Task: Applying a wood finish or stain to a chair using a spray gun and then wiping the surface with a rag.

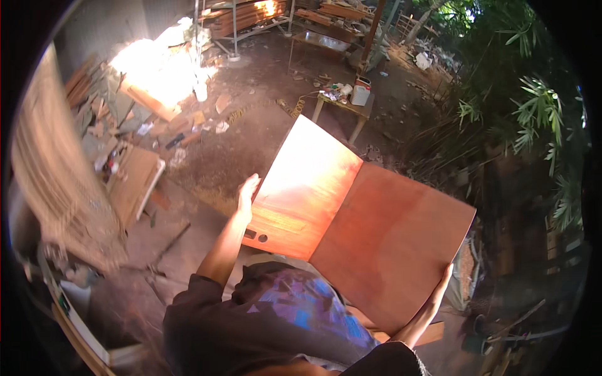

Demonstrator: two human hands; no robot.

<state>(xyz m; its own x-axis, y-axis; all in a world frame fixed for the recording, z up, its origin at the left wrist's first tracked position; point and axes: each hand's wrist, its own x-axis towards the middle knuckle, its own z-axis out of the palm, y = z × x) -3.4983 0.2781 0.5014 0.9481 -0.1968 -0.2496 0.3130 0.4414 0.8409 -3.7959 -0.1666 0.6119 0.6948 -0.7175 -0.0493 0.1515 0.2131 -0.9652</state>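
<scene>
In front of me I hold a reddish-brown wooden piece, made of two flat panels meeting along a straight joint at an angle. Bright sun falls on the left panel, which has a small rectangular cutout and a round hole near its lower corner. My left hand grips that panel's outer left edge, its fingers partly hidden behind. Around the lower right edge of the darker panel my right hand is closed, with most fingers out of sight underneath. The piece is tilted and held off the ground.
A small wooden table with a white container stands ahead. Scrap wood litters the ground to the left, near a leaning board and a large pale wooden form. Stacked planks lie on a rack at the back. Green plants crowd the right.
</scene>
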